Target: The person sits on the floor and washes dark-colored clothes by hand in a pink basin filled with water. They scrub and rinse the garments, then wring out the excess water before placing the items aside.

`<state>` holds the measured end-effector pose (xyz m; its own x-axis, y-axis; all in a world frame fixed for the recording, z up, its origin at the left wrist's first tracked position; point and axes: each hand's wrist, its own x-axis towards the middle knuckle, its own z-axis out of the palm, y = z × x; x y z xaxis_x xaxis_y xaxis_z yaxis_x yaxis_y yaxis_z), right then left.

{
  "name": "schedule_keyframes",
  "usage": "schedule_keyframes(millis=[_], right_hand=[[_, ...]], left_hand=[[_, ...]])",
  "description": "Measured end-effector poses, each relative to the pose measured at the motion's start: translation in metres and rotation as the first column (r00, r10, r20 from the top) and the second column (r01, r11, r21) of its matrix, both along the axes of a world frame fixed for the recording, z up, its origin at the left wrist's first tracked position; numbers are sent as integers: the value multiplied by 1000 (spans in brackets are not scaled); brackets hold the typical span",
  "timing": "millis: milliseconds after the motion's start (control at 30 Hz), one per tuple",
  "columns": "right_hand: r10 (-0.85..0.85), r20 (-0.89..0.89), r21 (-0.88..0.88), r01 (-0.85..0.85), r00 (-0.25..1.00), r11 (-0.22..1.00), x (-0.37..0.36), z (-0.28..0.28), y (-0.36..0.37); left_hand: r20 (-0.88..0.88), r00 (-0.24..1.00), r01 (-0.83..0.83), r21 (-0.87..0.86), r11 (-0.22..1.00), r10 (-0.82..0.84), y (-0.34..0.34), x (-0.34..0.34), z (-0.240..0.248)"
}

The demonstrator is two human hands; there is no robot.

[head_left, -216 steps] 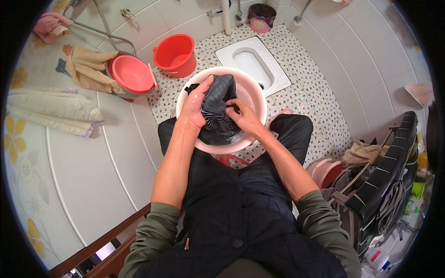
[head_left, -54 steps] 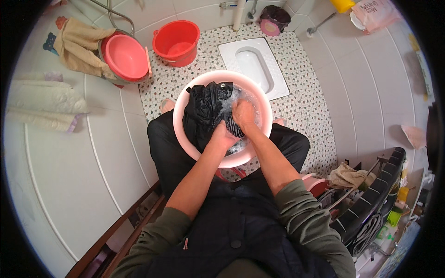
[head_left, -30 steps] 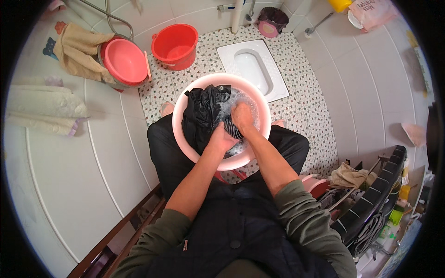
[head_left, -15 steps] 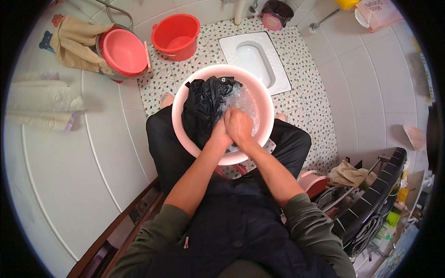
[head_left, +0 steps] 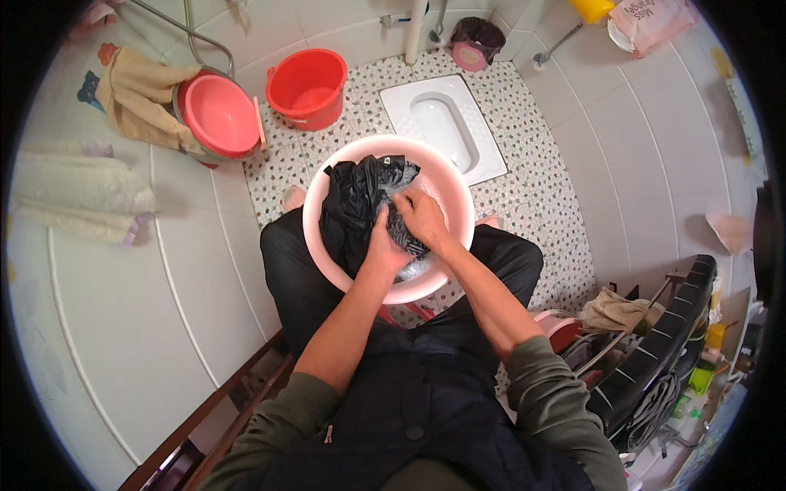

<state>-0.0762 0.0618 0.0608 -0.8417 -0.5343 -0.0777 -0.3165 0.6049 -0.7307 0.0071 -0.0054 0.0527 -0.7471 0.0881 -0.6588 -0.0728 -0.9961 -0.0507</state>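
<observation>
A pale pink basin (head_left: 458, 182) stands between my knees, with soapy water at its right and near side. Wet black clothing (head_left: 350, 200) fills its left half, and a dark patterned part of the cloth (head_left: 404, 235) lies bunched between my hands. My left hand (head_left: 388, 243) is closed round the near left side of this cloth, thumb upward. Just to its right, my right hand (head_left: 422, 216) grips the cloth with curled fingers. Foam clings to the fabric by the fingertips. The undersides of both hands are hidden.
Beyond the basin a white squat toilet (head_left: 446, 123) is set in the speckled floor, with a red bucket (head_left: 308, 92) to its left. A pink basin (head_left: 219, 116) and a tan towel (head_left: 147, 90) are by the left wall. A black folded frame (head_left: 655, 352) leans at the right.
My hands, pressed together over the suds before, have moved apart slightly. Dark patterned cloth now shows between them, and less foam is visible.
</observation>
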Motion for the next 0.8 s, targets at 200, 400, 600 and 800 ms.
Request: schedule_keyframes(millis=[200, 400, 600, 800], right_hand=[[164, -277, -53, -185, 947, 981, 83, 36, -8], [-160, -160, 208, 191, 974, 959, 17, 2, -14], [-182, -78, 240, 196, 980, 951, -9, -26, -16], [-248, -154, 244, 280, 956, 928, -7, -32, -14]], left_hand=[[-787, 483, -677, -57, 733, 385, 46, 5, -172], [-24, 996, 82, -47, 995, -83, 3, 4, -61], [220, 976, 0, -61, 998, 13, 0, 4, -35], [409, 888, 272, -97, 958, -211, 0, 19, 32]])
